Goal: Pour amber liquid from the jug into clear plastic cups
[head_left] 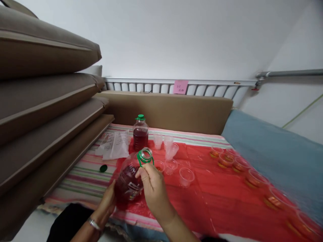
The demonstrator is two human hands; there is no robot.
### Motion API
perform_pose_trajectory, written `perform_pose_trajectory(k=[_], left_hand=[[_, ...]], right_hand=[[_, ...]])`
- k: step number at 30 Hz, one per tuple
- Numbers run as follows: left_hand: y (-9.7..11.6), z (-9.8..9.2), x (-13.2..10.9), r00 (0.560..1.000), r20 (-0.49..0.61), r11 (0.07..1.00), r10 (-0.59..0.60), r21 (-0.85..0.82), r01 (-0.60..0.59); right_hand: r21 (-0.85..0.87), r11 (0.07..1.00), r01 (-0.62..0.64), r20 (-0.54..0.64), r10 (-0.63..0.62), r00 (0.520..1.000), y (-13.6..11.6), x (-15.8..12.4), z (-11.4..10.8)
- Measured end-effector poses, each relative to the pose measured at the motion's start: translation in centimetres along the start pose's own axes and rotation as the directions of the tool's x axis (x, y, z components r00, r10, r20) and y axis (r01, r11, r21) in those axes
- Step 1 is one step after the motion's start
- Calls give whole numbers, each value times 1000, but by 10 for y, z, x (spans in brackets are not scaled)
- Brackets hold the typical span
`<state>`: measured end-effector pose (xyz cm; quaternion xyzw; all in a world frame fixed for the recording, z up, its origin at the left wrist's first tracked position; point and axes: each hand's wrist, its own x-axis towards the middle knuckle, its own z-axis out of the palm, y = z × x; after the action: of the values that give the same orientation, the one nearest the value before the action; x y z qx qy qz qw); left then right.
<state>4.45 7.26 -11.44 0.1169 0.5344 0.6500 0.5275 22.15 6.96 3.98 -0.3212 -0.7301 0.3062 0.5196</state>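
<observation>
A clear plastic jug (128,179) of dark red drink is tilted to the right over the red sheet, its mouth uncapped. My right hand (155,188) is closed on the green carry handle at its neck. Against the jug's lower left side rests my left hand (109,199), fingers partly hidden behind it. Just right of the jug's mouth stands a clear plastic cup (172,166), with another cup (186,176) farther right. A loose green cap (103,168) lies on the striped cloth to the left.
Behind the jug stands a capped bottle (140,136) of dark red drink beside stacked cups (158,141) and a plastic bag (116,145). Several cups with amber contents (256,178) line the right side of the red sheet (214,198). Stacked cushions (50,97) rise at left.
</observation>
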Motion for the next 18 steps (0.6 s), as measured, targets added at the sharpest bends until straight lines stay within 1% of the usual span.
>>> perform_pose_trajectory(k=[2,4,6,8,9,10,11,12,13,14,15,17,18], left_hand=[[1,-2,0,999,1,995,48,92,-47],[12,-4,-6,990,-5,974,142,177,-139],[31,-3,-19,961,5,933,276,239,-269],[51,0,-38,908,95,862,407,289,-416],[59,3,-47,862,207,800,463,323,-507],[64,6,-55,771,364,664,523,394,-636],[67,9,-62,685,465,526,560,439,-728],[68,12,-66,603,542,378,585,475,-795],[67,15,-69,541,580,248,609,509,-824],[65,18,-69,505,583,159,636,541,-826],[63,19,-68,482,576,97,660,571,-815],[60,21,-63,463,570,28,678,610,-792],[60,21,-60,463,571,10,678,623,-782]], right_hand=[[12,1000,-7,-14,8,1000,2,-3,4],[-2,1000,-20,5,20,1000,1,-5,6],[-29,999,-18,33,19,999,-2,-6,10],[-62,998,0,51,3,999,-4,-6,16],[-81,997,17,56,-13,998,-5,-5,20],[-103,994,36,60,-30,998,-6,-5,24],[-126,990,57,71,-48,996,-8,-5,28],[-148,986,81,89,-69,994,-9,-5,32],[-167,980,109,112,-91,990,-11,-5,34],[-177,974,139,131,-116,984,-13,-6,35],[-176,970,168,145,-143,979,-14,-6,34],[-161,964,211,130,-191,973,-12,-6,26],[-165,963,211,89,-198,976,-6,-6,19]])
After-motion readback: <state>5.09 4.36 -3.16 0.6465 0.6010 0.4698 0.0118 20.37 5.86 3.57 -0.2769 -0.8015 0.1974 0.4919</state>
